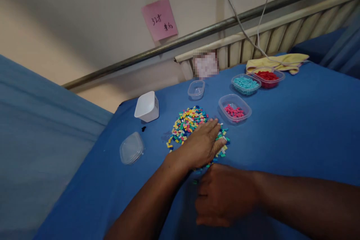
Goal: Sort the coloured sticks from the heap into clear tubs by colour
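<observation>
A pile of small coloured plastic pieces (185,123), in yellow, blue, green, white and pink, is spread on the blue cloth. My left hand (201,143) lies flat across its right part, palm down with the fingers stretched out, hiding the pieces under it. Just in front of the pile my right hand (226,195) is closed, back upward, with its fingers curled under and slightly blurred. Whether it holds any pieces is hidden. Beyond my left fingertips stands a see-through tub (244,114) with pink pieces (234,111) in it.
Farther right are a tub of light-blue pieces (245,83), a tub of red pieces (267,76) and a yellow cloth (281,60). A see-through tub (196,90), a white tub (146,108) and see-through lids (131,148) lie left. A radiator (275,33) and a cable (241,24) border the back.
</observation>
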`<action>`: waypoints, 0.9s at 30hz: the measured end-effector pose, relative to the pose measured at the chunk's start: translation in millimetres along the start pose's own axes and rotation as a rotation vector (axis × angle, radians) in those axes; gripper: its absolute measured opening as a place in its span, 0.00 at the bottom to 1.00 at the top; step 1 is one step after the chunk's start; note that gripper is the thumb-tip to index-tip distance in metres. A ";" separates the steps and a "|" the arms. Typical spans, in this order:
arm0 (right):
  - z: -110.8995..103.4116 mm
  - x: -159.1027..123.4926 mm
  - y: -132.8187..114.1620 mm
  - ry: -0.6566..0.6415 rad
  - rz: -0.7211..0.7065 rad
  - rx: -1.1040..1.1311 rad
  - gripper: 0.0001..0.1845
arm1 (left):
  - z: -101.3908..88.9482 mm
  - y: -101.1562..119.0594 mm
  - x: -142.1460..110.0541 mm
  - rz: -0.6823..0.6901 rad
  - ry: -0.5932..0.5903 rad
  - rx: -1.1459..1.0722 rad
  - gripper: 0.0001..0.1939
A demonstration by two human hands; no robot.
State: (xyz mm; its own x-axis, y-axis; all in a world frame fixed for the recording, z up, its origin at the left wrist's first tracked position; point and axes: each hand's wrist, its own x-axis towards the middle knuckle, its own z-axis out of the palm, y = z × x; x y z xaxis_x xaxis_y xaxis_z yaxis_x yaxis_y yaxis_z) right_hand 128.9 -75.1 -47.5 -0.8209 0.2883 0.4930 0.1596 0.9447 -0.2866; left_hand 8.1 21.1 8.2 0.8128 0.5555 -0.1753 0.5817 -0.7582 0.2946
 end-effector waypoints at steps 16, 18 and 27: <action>-32.3 -19.5 47.9 0.171 0.573 -0.357 0.31 | -9.2 -66.9 -88.3 -0.163 0.427 -0.009 0.20; -28.9 -24.6 52.2 0.092 0.617 -0.363 0.36 | -6.1 -66.0 -89.6 -0.205 0.363 0.053 0.20; -30.0 -26.8 47.1 0.037 0.536 -0.302 0.31 | -10.0 -74.9 -104.9 -0.332 0.334 0.014 0.19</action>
State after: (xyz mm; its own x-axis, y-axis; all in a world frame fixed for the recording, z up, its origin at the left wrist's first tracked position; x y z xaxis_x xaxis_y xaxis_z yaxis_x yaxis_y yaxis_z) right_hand 174.9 -33.6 -49.6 -0.5643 0.7357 0.3746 0.6975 0.6676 -0.2604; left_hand -121.0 23.1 13.9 0.5294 0.8467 0.0541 0.8110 -0.5237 0.2607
